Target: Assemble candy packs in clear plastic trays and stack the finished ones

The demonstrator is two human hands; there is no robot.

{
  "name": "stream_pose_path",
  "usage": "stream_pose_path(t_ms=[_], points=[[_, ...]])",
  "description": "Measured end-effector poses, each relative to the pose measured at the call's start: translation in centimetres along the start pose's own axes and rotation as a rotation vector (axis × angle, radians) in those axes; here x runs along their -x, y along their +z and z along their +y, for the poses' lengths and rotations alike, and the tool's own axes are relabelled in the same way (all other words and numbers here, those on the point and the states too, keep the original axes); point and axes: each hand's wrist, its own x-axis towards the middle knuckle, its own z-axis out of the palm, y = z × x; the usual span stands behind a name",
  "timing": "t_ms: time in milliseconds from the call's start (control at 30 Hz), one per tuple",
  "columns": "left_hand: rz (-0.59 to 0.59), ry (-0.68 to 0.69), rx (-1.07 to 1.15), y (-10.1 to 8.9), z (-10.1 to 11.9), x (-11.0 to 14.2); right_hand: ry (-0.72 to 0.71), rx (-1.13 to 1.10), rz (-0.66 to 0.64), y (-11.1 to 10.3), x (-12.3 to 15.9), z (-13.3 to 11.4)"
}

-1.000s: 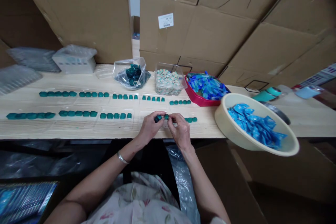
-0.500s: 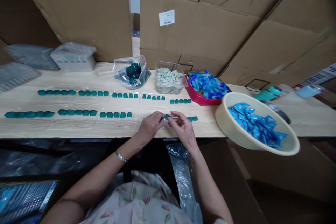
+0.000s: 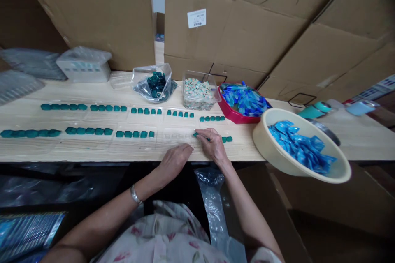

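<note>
My right hand (image 3: 212, 144) pinches a small teal block (image 3: 195, 134) between thumb and fingertips, just over a clear plastic tray (image 3: 175, 136) with small slots. Beyond that hand, more teal blocks (image 3: 227, 139) sit in a line. My left hand (image 3: 178, 158) is closed near the table's front edge, fingers curled together; whatever they may hold is hidden. To its left, a row of teal blocks (image 3: 135, 134) lies in another clear tray. A second line of trays with teal blocks (image 3: 146, 111) runs behind.
At the back stand a plastic bag of dark teal pieces (image 3: 156, 85), a clear box of pale chips (image 3: 199, 90) and a red tray of blue sticks (image 3: 243, 100). A cream basin (image 3: 262, 137) with blue packets overhangs the front edge. Cardboard boxes (image 3: 197, 43) wall the back.
My left hand has drawn back from the right hand, down toward the table edge. My right hand has shifted slightly left, its fingers closing on the teal block over the tray.
</note>
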Motion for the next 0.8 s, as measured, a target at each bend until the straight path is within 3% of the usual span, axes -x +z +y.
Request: stream_pose_path(t_ms=[267,367,467,533,633,800], points=[[-0.032,-0.08,0.116,0.0,-0.1,-0.2,-0.095,0.199,-0.128,0.9,-0.3,0.8],[0.06,-0.24,0.328,-0.6,-0.4,-0.8,-0.096,0.224,-0.144,0.9,-0.4,1.1],[0.161,-0.503,0.651,-1.7,-0.8,-1.6,-0.087,0.218,-0.143,0.8,-0.2,0.8],[0.157,-0.633,0.888,-2.5,-1.1,-2.1,-0.087,0.194,-0.124,0.6,-0.2,0.1],[0.118,-0.693,1.165,-3.6,-1.2,-2.4,-0.076,0.091,-0.072,0.3,-0.2,-1.9],[0.115,-0.685,1.32,-4.1,-0.5,-2.9,-0.028,-0.093,-0.042,1.0,-0.7,-5.1]])
